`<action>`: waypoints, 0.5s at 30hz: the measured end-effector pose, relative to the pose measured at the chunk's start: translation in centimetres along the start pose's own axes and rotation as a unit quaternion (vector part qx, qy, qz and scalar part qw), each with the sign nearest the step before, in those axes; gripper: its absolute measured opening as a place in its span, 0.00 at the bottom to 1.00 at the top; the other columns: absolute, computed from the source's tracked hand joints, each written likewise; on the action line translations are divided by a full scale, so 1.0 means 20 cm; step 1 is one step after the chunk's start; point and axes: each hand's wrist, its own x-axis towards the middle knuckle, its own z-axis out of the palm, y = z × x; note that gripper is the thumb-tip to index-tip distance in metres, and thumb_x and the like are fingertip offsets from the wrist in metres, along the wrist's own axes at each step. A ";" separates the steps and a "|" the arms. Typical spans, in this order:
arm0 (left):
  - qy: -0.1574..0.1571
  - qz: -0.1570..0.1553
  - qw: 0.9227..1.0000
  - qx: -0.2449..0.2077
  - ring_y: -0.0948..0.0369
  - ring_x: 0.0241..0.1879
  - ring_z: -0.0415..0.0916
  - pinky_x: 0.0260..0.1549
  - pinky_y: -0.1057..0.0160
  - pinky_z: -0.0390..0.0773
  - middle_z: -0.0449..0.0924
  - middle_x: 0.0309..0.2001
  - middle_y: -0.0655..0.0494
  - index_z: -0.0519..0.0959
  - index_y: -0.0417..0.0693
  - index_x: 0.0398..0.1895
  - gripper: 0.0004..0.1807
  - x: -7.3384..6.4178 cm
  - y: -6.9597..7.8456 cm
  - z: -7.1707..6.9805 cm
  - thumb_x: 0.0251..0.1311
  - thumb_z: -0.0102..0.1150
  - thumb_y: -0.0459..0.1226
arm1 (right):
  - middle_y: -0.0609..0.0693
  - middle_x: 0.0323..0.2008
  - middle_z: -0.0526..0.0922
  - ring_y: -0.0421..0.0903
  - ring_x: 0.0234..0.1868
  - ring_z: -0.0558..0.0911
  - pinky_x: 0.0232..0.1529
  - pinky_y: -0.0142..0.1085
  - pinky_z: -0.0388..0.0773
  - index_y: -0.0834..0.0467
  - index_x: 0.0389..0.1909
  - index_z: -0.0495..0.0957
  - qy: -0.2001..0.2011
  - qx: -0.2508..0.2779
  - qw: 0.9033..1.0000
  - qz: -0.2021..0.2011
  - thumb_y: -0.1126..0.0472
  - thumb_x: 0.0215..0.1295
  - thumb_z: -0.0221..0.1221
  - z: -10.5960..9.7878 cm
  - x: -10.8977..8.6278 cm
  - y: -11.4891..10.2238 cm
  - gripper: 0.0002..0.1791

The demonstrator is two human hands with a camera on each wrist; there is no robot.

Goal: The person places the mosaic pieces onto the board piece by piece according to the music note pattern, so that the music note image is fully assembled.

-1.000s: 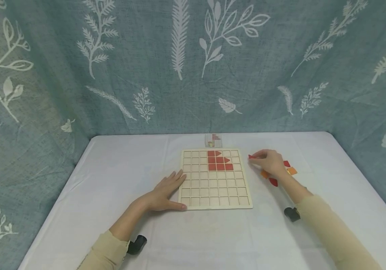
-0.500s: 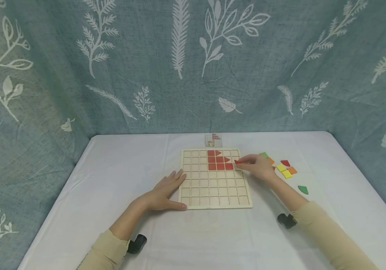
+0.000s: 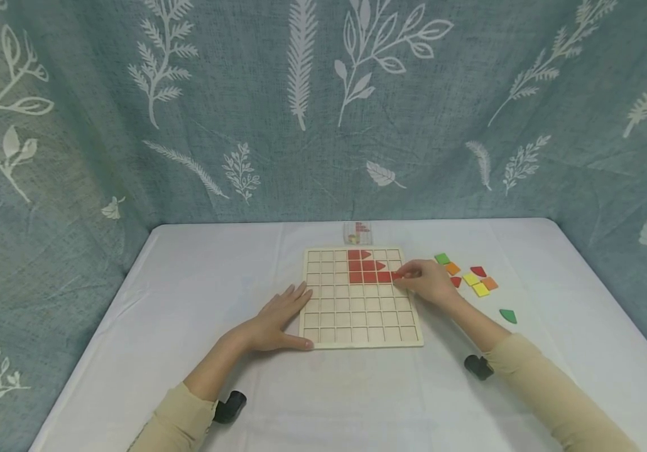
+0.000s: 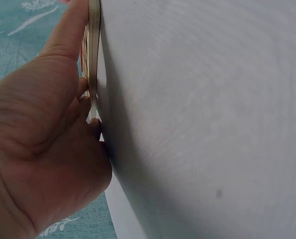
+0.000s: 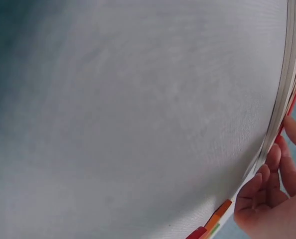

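A pale wooden grid board point(image 3: 342, 319) lies flat on the table. Three rows of red tiles point(image 3: 363, 266) fill part of its upper right; the top two rows end in pointed pieces. At the right end of the third row, my right hand point(image 3: 429, 282) pinches a small red tile point(image 3: 396, 275) between thumb and fingers, at the board's surface. In the right wrist view, the thumb and fingertips point(image 5: 288, 122) meet at the board's edge. My left hand point(image 3: 274, 320) rests spread on the board's left edge, thumb at the lower left corner.
Right of the board lie loose tiles: yellow squares point(image 3: 480, 289), orange squares point(image 3: 489, 283), red rounded pieces point(image 3: 478, 271), a green square point(image 3: 442, 258) and a green rounded piece point(image 3: 507, 316). A small pattern card point(image 3: 357, 233) sits behind the board. A patterned curtain point(image 3: 323, 157) hangs behind the white table.
My right hand has moved left from the loose tiles to the board, carrying the red tile to the third row's right end. My left hand has stayed in place.
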 end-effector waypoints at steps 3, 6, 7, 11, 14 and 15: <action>0.000 0.000 1.000 0.000 0.48 0.76 0.30 0.73 0.46 0.34 0.38 0.78 0.47 0.48 0.43 0.77 0.57 0.00 0.00 0.00 0.52 0.69 0.56 | 0.52 0.40 0.82 0.48 0.39 0.75 0.34 0.35 0.72 0.57 0.46 0.84 -0.002 0.004 1.000 -0.004 0.53 0.61 0.66 -0.01 -0.01 -0.01 0.16; 0.001 0.001 1.000 0.002 0.48 0.76 0.31 0.73 0.45 0.35 0.38 0.78 0.46 0.48 0.42 0.77 0.57 0.00 0.00 0.00 0.52 0.68 0.57 | 0.52 0.43 0.82 0.49 0.40 0.75 0.34 0.36 0.72 0.56 0.49 0.83 -0.002 0.017 1.000 -0.001 0.51 0.62 0.65 -0.02 -0.01 0.00 0.18; 0.001 0.001 1.000 0.002 0.47 0.76 0.31 0.73 0.45 0.35 0.38 0.78 0.46 0.48 0.42 0.77 0.57 0.00 0.00 0.00 0.52 0.68 0.57 | 0.53 0.44 0.82 0.49 0.41 0.75 0.35 0.36 0.73 0.56 0.50 0.83 -0.001 0.022 1.000 0.004 0.51 0.63 0.65 -0.03 -0.01 0.00 0.18; 0.001 0.003 1.000 0.005 0.47 0.76 0.31 0.73 0.45 0.35 0.38 0.78 0.46 0.48 0.41 0.77 0.58 0.00 0.00 0.00 0.52 0.68 0.57 | 0.55 0.51 0.80 0.51 0.47 0.75 0.40 0.40 0.74 0.55 0.54 0.81 0.021 0.031 0.999 0.020 0.48 0.66 0.61 -0.07 -0.02 0.04 0.21; 0.000 0.002 1.000 0.005 0.47 0.76 0.31 0.73 0.45 0.35 0.38 0.78 0.46 0.48 0.42 0.77 0.58 0.00 0.00 0.00 0.52 0.68 0.57 | 0.57 0.54 0.80 0.54 0.47 0.77 0.40 0.40 0.75 0.56 0.56 0.80 0.039 0.042 0.998 0.027 0.48 0.68 0.59 -0.11 -0.04 0.08 0.22; 0.000 0.002 1.000 0.005 0.47 0.76 0.31 0.73 0.45 0.35 0.38 0.78 0.46 0.48 0.42 0.77 0.58 0.00 0.00 0.00 0.52 0.68 0.57 | 0.58 0.54 0.79 0.54 0.46 0.77 0.38 0.39 0.76 0.57 0.57 0.79 0.041 0.052 0.997 0.031 0.48 0.68 0.59 -0.13 -0.04 0.09 0.22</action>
